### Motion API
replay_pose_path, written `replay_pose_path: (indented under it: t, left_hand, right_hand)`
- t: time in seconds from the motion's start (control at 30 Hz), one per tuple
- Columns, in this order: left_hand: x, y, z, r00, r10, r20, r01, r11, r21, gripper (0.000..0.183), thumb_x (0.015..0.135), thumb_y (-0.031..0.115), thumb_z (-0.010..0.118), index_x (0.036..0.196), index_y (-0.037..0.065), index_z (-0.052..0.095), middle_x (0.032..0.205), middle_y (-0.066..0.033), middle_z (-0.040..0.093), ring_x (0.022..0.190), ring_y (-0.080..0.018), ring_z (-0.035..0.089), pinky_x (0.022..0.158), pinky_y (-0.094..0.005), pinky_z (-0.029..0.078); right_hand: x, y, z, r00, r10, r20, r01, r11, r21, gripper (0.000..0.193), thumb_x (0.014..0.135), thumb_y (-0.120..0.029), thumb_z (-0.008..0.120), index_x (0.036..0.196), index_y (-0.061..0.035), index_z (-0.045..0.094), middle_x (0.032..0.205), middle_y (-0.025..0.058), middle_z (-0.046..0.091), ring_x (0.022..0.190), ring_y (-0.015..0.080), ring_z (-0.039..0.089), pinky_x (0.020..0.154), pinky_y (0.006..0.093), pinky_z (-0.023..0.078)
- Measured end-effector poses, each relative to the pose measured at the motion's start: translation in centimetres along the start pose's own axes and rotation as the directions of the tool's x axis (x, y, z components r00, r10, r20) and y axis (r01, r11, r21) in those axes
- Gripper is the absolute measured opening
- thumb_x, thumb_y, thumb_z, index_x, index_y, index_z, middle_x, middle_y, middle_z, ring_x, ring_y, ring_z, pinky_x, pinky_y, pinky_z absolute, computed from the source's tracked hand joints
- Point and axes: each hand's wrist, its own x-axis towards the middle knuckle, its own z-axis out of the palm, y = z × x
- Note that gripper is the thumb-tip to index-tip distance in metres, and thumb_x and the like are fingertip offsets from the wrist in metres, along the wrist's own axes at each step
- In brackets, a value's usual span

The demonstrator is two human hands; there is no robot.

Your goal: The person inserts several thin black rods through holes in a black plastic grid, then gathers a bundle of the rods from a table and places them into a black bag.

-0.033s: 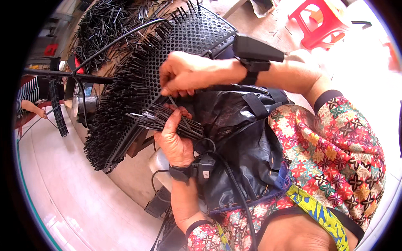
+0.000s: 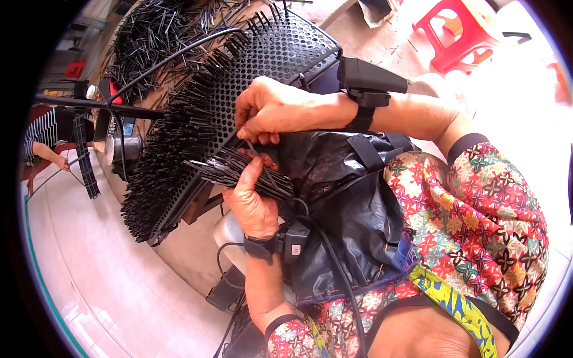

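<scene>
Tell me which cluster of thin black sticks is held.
The loose bundle in the left hand; the bristling cluster stands in the black perforated panel, the heap lies beyond.

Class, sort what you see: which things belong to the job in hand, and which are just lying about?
In use:
black stick bundle in the left hand
perforated black panel by the right hand
loose black sticks, probably

Apparently just lying about:
red stool
metal container
</scene>
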Motion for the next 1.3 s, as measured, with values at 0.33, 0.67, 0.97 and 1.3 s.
replay_pose_path:
  t: [0.33,0.67,0.97,1.3]
  left_hand:
    - [0.2,0.2,-0.3,0.997,-0.076,-0.004,0.074,0.986,-0.150,0.021,0.073,0.001,0.059,0.093,0.001,0.053,0.081,-0.0050,0.056,0.069,-0.0164,0.055,0.060,-0.0285,0.046]
    - [-0.2,0.3,-0.1,0.999,-0.028,-0.043,0.028,1.000,-0.010,0.015,0.071,0.000,0.060,0.085,-0.002,0.056,0.075,-0.0077,0.058,0.066,-0.0178,0.057,0.057,-0.0300,0.049]
    - [0.0,0.2,-0.4,0.998,-0.037,-0.059,0.037,0.999,0.008,0.013,0.070,0.000,0.061,0.083,-0.002,0.057,0.074,-0.0093,0.059,0.065,-0.0186,0.059,0.058,-0.0304,0.050]
    - [-0.1,0.2,0.0,0.994,-0.038,-0.105,0.043,0.998,0.042,0.018,0.072,-0.001,0.059,0.089,-0.002,0.055,0.076,-0.0080,0.059,0.065,-0.0188,0.059,0.057,-0.0296,0.050]
  right_hand:
    - [5.6,-0.8,-4.0,0.645,-0.681,-0.347,0.451,0.705,-0.548,0.013,0.077,-0.009,0.058,0.084,0.0010,0.056,0.062,0.0029,0.056,0.053,0.0061,0.052,0.046,0.0205,0.042]
    - [8.9,0.1,-2.9,0.432,-0.902,-0.007,0.529,0.260,-0.808,0.010,0.073,-0.011,0.060,0.078,-0.0025,0.056,0.062,0.0106,0.055,0.058,0.0253,0.056,0.052,0.0306,0.046]
    - [6.0,-0.2,-1.3,0.759,-0.614,0.216,0.441,0.241,-0.865,0.017,0.074,-0.017,0.056,0.075,-0.0006,0.057,0.057,0.0153,0.053,0.056,0.0324,0.055,0.049,0.0379,0.044]
    - [-0.4,-0.3,-0.4,0.980,-0.185,-0.078,0.158,0.952,-0.263,0.014,0.067,-0.009,0.063,0.074,0.0026,0.059,0.057,0.0064,0.057,0.048,0.0098,0.052,0.044,0.0228,0.042]
